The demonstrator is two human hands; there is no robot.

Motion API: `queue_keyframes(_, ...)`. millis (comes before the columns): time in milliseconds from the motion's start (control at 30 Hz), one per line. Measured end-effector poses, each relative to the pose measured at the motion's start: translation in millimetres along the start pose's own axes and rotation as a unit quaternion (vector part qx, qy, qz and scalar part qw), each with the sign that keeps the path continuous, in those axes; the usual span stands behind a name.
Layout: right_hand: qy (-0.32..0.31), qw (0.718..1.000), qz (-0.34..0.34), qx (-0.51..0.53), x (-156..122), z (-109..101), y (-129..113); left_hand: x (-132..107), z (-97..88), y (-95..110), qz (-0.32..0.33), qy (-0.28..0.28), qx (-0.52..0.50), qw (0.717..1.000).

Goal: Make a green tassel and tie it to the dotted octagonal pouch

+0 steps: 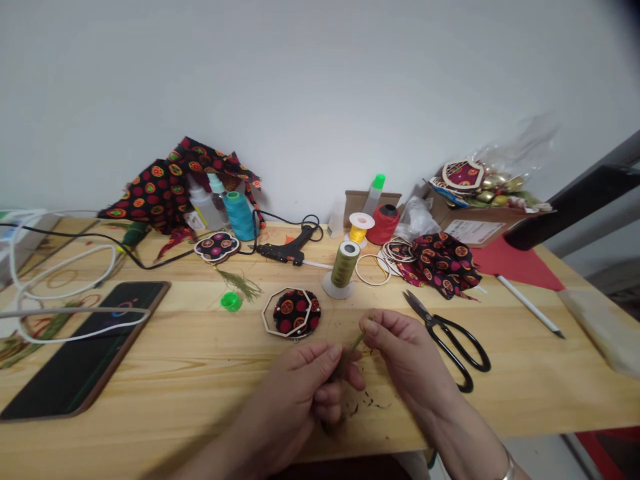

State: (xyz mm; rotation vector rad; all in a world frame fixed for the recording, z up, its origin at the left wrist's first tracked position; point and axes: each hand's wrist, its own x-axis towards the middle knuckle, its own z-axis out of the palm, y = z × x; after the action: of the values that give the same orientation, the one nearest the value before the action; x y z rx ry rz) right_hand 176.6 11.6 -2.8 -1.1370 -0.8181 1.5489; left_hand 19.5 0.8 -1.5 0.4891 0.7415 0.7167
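Slanting away rightward from left hand point(311, 380) to right hand point(403, 343), a thin olive-green thread bundle point(357, 343) sits pinched in both grips.

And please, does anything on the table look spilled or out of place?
Small dark scraps lie loose on the table between the left hand and right hand, looking like litter. Also, the octagonal frame sits off-centre on the round patterned piece, overhanging its left side.

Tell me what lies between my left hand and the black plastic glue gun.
The head view shows a pale octagonal wooden frame overlapping a round, dark patterned fabric piece between them.
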Motion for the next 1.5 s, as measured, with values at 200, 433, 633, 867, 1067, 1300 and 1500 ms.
queue_keyframes(200, 0.023, 0.999, -0.029, -0.008, 2, 2, -1, 0, 1.2, 0, 0.021, 0.021, 0.031, 0.999)
queue_keyframes(433, 0.043, 0.998, -0.035, -0.011, 3, 2, -2, 0, 1.0, -3, 0.028, 0.04, 0.08, 0.996)
queue_keyframes(633, 0.052, 0.997, -0.042, -0.031, 4, 5, -5, 0, 2.3, -1, 0.023, 0.037, 0.166, 0.985)
queue_keyframes(867, 0.03, 0.995, -0.059, -0.069, 2, 11, -10, -3, -0.3, 2, 0.058, 0.046, 0.264, 0.962)
queue_keyframes(1067, 0.009, 0.99, -0.087, -0.108, 0, 16, -20, -3, -4.3, 5, 0.114, 0.047, 0.344, 0.931)
queue_keyframes(1300, 0.012, 0.976, -0.146, -0.159, -3, 20, -29, -8, -6.3, 7, 0.24, 0.091, 0.416, 0.873)
queue_keyframes(1500, 0.066, 0.948, -0.154, -0.271, 12, 10, -22, -5, -4.3, 9, 0.271, 0.14, 0.286, 0.909)
